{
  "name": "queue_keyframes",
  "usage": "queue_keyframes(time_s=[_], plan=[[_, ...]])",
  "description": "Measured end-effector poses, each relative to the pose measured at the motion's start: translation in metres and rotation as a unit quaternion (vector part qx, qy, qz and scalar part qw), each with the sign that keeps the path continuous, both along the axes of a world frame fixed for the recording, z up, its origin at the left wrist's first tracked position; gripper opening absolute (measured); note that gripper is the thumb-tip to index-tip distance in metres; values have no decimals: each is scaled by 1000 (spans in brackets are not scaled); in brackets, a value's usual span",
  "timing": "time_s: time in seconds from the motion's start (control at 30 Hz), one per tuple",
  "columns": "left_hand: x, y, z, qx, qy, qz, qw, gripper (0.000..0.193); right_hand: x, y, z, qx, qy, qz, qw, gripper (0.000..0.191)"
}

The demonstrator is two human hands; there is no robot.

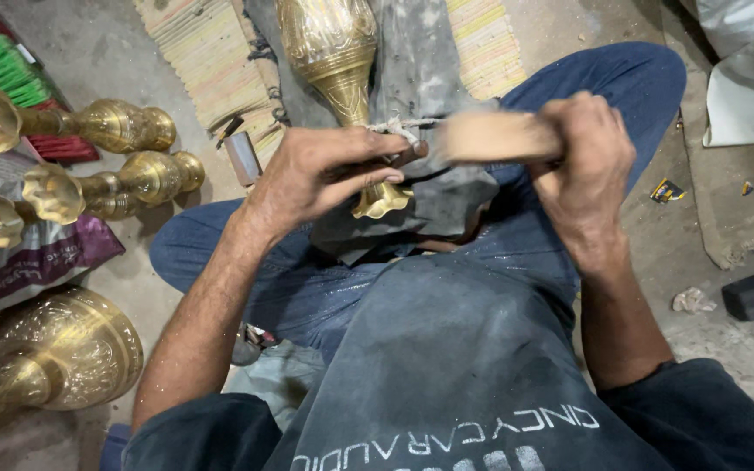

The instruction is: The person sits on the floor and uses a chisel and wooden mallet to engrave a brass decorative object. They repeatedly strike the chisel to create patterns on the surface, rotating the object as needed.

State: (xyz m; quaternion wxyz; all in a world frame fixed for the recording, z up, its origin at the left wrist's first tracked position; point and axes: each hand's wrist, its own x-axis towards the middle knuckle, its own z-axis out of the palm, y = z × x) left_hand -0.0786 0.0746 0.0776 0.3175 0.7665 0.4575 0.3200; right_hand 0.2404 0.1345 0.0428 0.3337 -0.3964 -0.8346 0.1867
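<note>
The person sat cross-legged on the floor (726, 349), seen from above, in a dark grey shirt and blue trousers. Nearest, the left hand (320, 174) had its grip pressed together around one dark end of a tool, fingers pointing right. The right hand (582, 161) was closed in a fist over the other end, on a pale wooden handle (495, 137), blurred. The tool's long axis ran crosswise, left to right, between the two hands. Just beyond and under it lay one engraved brass vase (333, 52), its long axis running away from the person, narrow neck and flared foot toward the lap, resting on a grey cloth (429, 70). The left hand was nearer the neck, touching it; frayed cord (399, 129) crossed there. Farther left, three brass stems with flower-shaped ends (89, 170) lay on a printed sack, and one large brass bowl piece (63, 349) sat at the lower left. A striped woven mat (211, 61) lay beyond.
</note>
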Motion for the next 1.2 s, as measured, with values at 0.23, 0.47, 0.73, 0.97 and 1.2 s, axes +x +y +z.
queue_keyframes(time_s=[0.23,0.47,0.73,0.97,1.2], plan=[[0,3,1,-1,19,-16,1000,34,3,4,-14,43,-83,-6,996,27],[2,3,7,2,24,-28,999,34,11,-1,-23,18,-27,-31,999,21],[3,3,13,6,31,-28,999,34,-6,-4,-15,72,-20,-63,995,22],[1,-1,9,-15,42,-26,999,37,-12,-1,7,96,-117,-35,988,23],[-3,-4,-1,-4,6,-11,1000,37,-7,6,23,100,-147,-7,984,30]])
